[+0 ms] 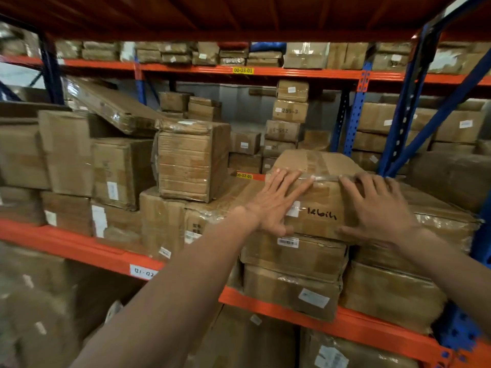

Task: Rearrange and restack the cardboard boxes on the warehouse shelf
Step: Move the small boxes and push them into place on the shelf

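Both hands flat: left hand (276, 203) and right hand (377, 208) press, fingers spread, on marked box (322, 197), topmost of stack above orange beam (345, 318). Push evenly; keep it square.

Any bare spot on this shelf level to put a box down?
Only stack tops: the wrapped boxes' top right of the handwritten box both hands press, and the strip between it and the wrapped upright box. Left of that is packed.
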`<state>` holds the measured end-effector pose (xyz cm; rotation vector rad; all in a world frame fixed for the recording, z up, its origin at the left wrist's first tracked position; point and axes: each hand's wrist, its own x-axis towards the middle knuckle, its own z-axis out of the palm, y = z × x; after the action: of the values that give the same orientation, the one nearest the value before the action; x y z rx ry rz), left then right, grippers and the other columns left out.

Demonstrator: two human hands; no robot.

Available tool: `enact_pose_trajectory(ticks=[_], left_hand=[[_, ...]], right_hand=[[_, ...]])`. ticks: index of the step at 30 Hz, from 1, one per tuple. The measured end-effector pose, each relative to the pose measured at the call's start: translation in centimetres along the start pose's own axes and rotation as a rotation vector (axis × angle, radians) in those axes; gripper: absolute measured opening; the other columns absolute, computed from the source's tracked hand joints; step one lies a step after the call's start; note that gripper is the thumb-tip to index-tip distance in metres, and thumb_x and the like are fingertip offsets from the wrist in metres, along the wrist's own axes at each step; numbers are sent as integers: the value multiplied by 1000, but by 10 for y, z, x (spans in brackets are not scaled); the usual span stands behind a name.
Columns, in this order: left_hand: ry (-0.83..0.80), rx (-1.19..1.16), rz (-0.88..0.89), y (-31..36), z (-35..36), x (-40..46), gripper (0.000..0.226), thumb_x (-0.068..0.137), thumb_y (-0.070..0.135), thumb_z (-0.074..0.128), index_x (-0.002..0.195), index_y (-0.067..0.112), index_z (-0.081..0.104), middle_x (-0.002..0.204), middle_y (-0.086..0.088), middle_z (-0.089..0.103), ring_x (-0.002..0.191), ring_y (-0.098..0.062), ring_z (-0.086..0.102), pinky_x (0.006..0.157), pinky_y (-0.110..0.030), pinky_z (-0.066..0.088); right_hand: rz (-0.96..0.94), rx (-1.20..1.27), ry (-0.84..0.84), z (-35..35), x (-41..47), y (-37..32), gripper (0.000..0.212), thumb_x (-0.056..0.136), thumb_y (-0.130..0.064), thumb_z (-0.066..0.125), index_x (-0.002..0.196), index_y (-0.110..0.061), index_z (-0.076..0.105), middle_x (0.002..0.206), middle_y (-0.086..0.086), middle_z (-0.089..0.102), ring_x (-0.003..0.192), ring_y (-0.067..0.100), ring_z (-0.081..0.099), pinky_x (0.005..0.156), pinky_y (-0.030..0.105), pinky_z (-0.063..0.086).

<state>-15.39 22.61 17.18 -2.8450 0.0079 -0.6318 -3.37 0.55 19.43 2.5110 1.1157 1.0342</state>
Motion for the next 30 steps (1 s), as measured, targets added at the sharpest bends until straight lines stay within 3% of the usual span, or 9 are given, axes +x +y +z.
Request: enact_pose_trajectory(ticks=[2,4,8,11,13,16,19,25,30], left_hand=[[178,-130,-86,-8,0,-12,116,83,61,60,162,22,-15,168,-22,-16,155,-36,-16,124,-55,-17],[345,-201,-307,-25,6,-27,112,85,68,50,162,18,-14,168,-22,-18,155,-37,-17,124,-58,-10],[464,-358,-914,-81,24,-63,130,84,65,69,159,11,-22,165,-31,-18,153,-47,-14,123,-58,-10],[452,-514,-1163,-124,36,-83,153,68,70,82,156,8,-27,163,-35,-18,152,-53,-10,122,-62,-5],[408,-580,-1205,-148,45,-90,164,58,74,85,154,11,-32,162,-33,-24,152,-53,-13,121,-66,-3],[395,-645,-1187,-180,58,-88,176,46,80,85,144,16,-46,159,-30,-35,151,-51,-22,121,-67,-5],[447,-661,-1121,-195,70,-82,180,42,84,83,137,17,-55,159,-29,-36,151,-49,-22,122,-65,-6],[458,-620,-1114,-204,78,-75,172,47,86,77,147,10,-40,163,-33,-5,152,-51,3,122,-65,5],[405,-609,-997,-230,78,-86,171,49,68,89,144,13,-43,162,-35,-6,150,-53,3,121,-65,4]], right_hand=[[1,-46,38,-20,10,-5,105,73,-90,48,152,-23,28,146,16,37,132,34,42,115,53,28],[-11,24,103,-41,25,-14,98,77,-83,53,149,-21,35,149,20,33,132,38,43,112,54,32],[-199,74,253,-76,71,-59,108,71,-65,80,155,-19,29,158,23,23,141,42,27,115,57,30],[-364,-81,253,-95,113,-116,122,70,-60,82,161,-26,9,164,21,6,150,40,6,122,54,10],[-433,-185,251,-102,139,-158,127,75,-57,80,161,-30,-10,166,20,-10,153,39,-9,124,55,-2],[-497,-334,222,-112,179,-218,136,76,-48,82,156,-29,-27,165,20,-24,152,38,-22,122,58,-9],[-564,-424,179,-122,214,-271,132,80,-39,80,156,-31,-27,164,18,-29,151,36,-26,122,58,-9],[-602,-656,130,-129,256,-328,137,80,-36,82,152,-33,-35,160,16,-39,147,36,-34,120,59,-15],[-612,-784,89,-144,268,-331,141,76,-34,84,153,-31,-34,161,15,-38,147,35,-34,120,59,-13]])
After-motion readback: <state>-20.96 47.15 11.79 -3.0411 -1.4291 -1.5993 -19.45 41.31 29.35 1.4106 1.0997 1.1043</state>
